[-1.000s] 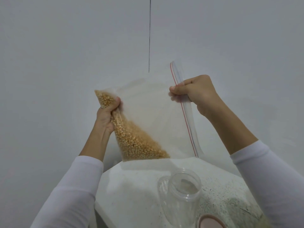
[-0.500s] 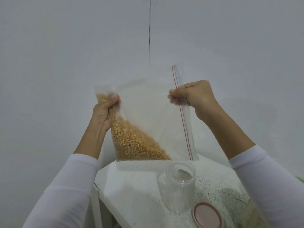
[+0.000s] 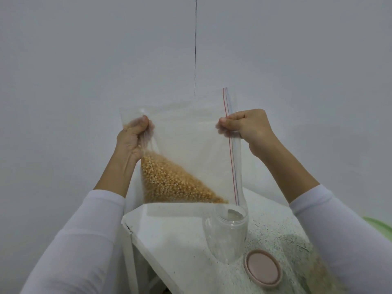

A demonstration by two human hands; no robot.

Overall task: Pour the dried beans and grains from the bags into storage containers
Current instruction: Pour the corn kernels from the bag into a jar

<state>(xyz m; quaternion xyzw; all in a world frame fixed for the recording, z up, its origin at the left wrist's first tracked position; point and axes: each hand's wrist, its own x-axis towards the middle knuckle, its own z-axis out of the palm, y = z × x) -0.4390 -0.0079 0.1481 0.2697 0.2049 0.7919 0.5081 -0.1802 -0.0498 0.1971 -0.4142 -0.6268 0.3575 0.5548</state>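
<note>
Two hands, left (image 3: 131, 141) and right (image 3: 248, 128), pinch a clear crinkly bag (image 3: 191, 145) of kernels (image 3: 169, 183).

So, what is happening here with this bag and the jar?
A person holds a clear zip bag of yellow kernels up in front of a white wall, turned on its side. The left hand grips the bag's bottom edge and the right hand pinches the zip strip. The kernels lie heaped in the lower left corner. Just below the zip end, an open clear jar stands on the white table, its pink lid lying beside it. No kernels show in the jar.
</note>
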